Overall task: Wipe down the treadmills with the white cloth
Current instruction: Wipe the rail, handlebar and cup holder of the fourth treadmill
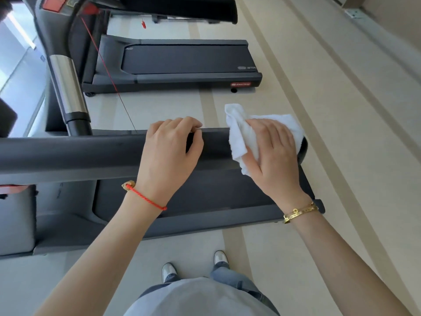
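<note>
A dark handrail [91, 153] of the near treadmill runs across the middle of the view. My left hand [170, 151] grips this rail, fingers curled over its top. To its right, my right hand [275, 153] holds the white cloth [241, 135] wrapped over the rail's rounded end. The cloth bunches up above and to the left of my fingers. Below the rail lies the near treadmill's black belt [216, 192]. A second treadmill [182, 62] stands farther back on the floor.
A silver and black upright post [67, 87] rises at the left. A thin red safety cord [107, 71] hangs from the far console. Pale floor with beige stripes [319, 110] stretches to the right. My shoes [193, 265] stand beside the near deck.
</note>
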Demonstrator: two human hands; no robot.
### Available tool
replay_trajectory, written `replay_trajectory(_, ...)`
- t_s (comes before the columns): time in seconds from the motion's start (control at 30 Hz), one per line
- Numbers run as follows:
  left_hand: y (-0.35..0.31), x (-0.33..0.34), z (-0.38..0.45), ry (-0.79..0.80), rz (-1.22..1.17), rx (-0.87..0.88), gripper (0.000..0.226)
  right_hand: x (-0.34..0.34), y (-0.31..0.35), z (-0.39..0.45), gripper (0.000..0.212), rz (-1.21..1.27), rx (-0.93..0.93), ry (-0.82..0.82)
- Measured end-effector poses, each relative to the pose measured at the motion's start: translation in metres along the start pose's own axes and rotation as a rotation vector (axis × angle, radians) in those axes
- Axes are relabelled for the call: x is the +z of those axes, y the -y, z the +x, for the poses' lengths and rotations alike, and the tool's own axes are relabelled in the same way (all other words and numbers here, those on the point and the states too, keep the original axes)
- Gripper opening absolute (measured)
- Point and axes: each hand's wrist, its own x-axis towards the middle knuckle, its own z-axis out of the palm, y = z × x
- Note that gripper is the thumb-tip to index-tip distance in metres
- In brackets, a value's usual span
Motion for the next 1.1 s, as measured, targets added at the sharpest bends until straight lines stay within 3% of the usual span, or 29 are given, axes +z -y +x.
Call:
replay_trajectory(0.1, -0.016, 0.016, 0.004, -0.002, 0.02, -0.017, 0.023, -0.005, -0.025, 0.004, 0.047, 0.01, 0.0, -0.047)
replay_trajectory(0.2, -0.027, 0.028, 0.007, -0.017, 0.088, -0.041, 0.027, -0.012, -0.051, 0.014, 0.038, 0.036, 0.111, -0.045)
replay_trajectory(0.37, -0.036, 0.04, 0.009, -0.051, 0.243, -0.117, 0.038, -0.02, -0.082, 0.023, 0.023, 0.349, 0.253, 0.105)
replay_trajectory(0.47, -0.037, 0.042, 0.009, -0.076, 0.285, -0.134, 0.04, -0.019, -0.09, 0.021, 0.028, 0.597, 0.387, 0.136)
replay_trajectory(0.57, -0.036, 0.042, 0.01, -0.083, 0.292, -0.137, 0.039, -0.019, -0.092, 0.013, 0.028, 0.659, 0.454, 0.137)
replay_trajectory(0.7, -0.036, 0.042, 0.01, -0.081, 0.298, -0.134, 0.038, -0.024, -0.089, 0.008, 0.011, 0.537, 0.274, 0.169)
replay_trajectory(0.87, -0.036, 0.041, 0.009, -0.057, 0.287, -0.132, 0.038, -0.024, -0.072, 0.039, 0.031, 0.147, -0.048, 0.333)
replay_trajectory(1.1, -0.034, 0.03, 0.003, -0.082, 0.255, -0.123, 0.026, -0.017, -0.036, 0.068, 0.036, 0.095, -0.152, 0.542)
